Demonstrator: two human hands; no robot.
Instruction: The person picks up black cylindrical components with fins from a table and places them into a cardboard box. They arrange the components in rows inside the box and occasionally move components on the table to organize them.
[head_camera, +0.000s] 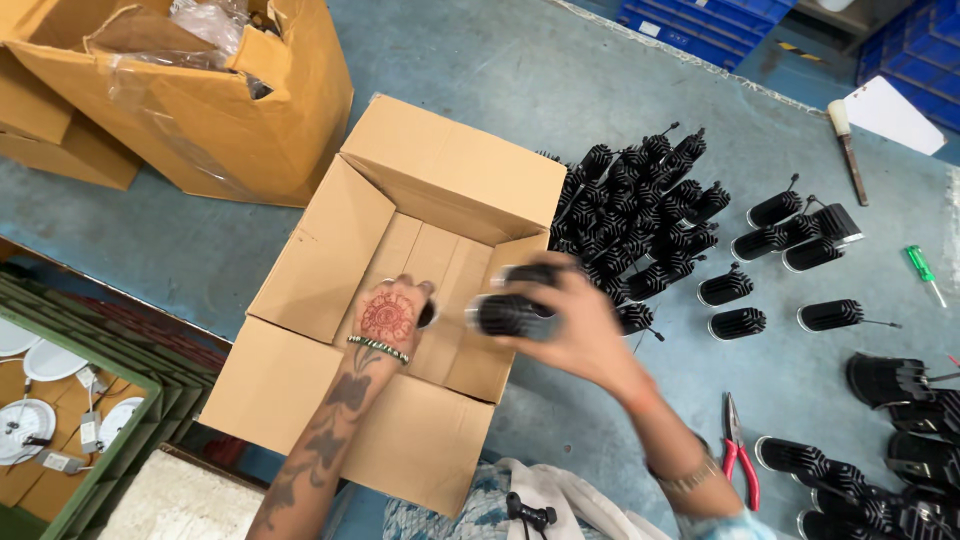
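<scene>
Reaching into the open cardboard box (330, 260) on the blue surface (500, 60), the left hand (392, 312) rests inside with fingers curled on a small dark part, barely visible, while the right hand (575, 325), blurred, is closed around a black finned housing (512, 314) held over the box's right edge. Such a ribbed housing looks rigid, fairly light and not slippery, best gripped around its fins; many more (640, 215) stand clustered just right of the box, with red-handled pliers (740, 460) nearby.
</scene>
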